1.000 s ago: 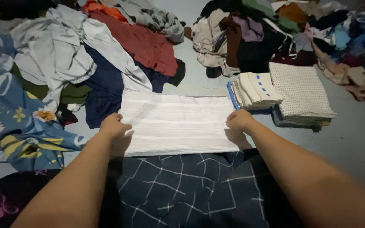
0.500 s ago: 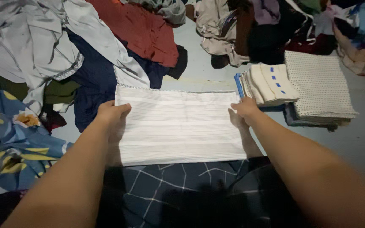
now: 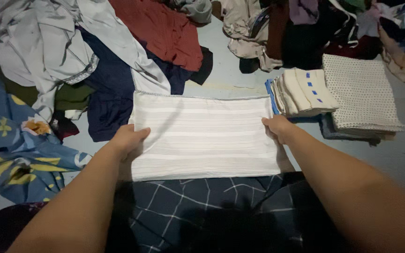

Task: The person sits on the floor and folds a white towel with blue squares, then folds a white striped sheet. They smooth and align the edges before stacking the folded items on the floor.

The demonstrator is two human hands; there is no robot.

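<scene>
A white cloth with faint grey stripes lies flat on the floor as a wide rectangle in front of me. My left hand grips its left edge with the fingers curled over the fabric. At the right edge, my right hand pinches the cloth the same way. Both arms reach forward over a dark navy checked fabric that covers my lap.
A stack of folded cream cloths and a folded dotted cloth sit to the right. Heaps of loose clothes fill the back and left: a grey shirt, a red garment, a blue floral sheet.
The view has shifted slightly. Both hands stay on the cloth's side edges, moving a little along them; the cloth lies flat as before.
</scene>
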